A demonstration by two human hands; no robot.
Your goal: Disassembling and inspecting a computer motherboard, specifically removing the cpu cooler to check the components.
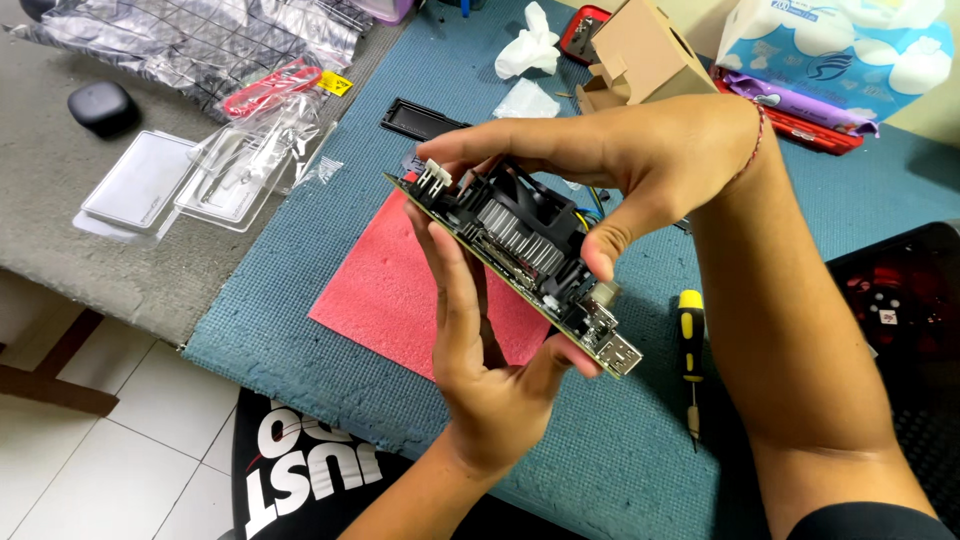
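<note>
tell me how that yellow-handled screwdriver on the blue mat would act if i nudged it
The screwdriver would probably roll if nudged sideways: its handle looks rounded and it lies flat on the blue mat. The mat's rough texture may stop it soon. It looks small and slim, so likely light and stiff, easy to pinch up by the handle.

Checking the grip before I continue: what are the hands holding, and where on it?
Both hold a small circuit board with heatsink and fan. The left hand supports its underside and lower edge; the right hand grips over the top, thumb near the port end.
</note>
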